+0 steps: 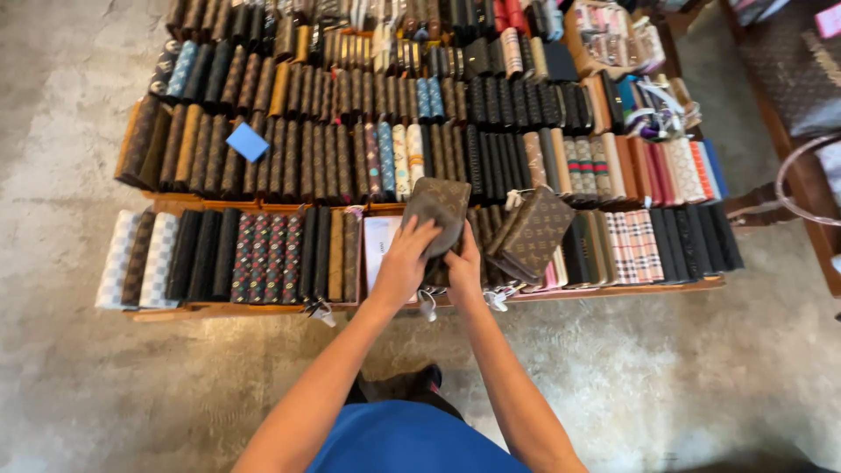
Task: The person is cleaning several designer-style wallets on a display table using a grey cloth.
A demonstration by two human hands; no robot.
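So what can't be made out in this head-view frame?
- Brown patterned wallet: lower half covered by the left hand and right hand.
- White card: print too small, partly behind the left hand.
- Top wallet rows: cut off by the frame edge.
- Dark shoe: hidden by the arms.

Both hands grip one brown patterned wallet [441, 210]: left hand [403, 263] on its left edge, right hand [464, 267] beneath. Wallet rows fill the wooden display table [613, 289]. A blue card [247, 141] lies far left.
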